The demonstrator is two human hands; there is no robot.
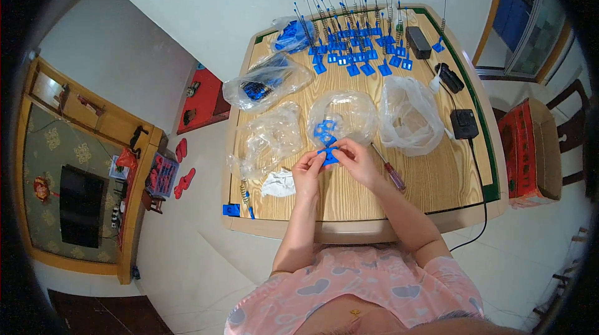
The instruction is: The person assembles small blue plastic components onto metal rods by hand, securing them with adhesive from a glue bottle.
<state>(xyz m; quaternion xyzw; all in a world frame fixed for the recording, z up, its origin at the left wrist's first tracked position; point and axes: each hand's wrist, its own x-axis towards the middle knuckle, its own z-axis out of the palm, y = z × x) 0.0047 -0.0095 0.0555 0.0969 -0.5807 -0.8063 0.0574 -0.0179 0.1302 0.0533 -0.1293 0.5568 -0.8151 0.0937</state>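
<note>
Both my hands meet over the near middle of the table, their fingers pinched on a small blue plastic piece (328, 157). My left hand (307, 171) grips its left side, and my right hand (354, 159) has its right side. Just beyond them, more blue plastic pieces (324, 130) lie in an opened clear plastic bag (352, 110). To the right of my right hand rests a screwdriver (394, 176) with a dark red handle. Beside my left hand is a crumpled white tissue (279, 184). A spring with blue ends (246, 197) lies by the left edge, near a blue block (231, 210).
Many blue-based spring stands with thin rods (355, 54) crowd the table's far side. Clear bags (268, 82) with blue parts lie at left, a white plastic bag (409, 116) at right. A black adapter (463, 124) trails a cable over the right edge. A red box (530, 154) stands beyond.
</note>
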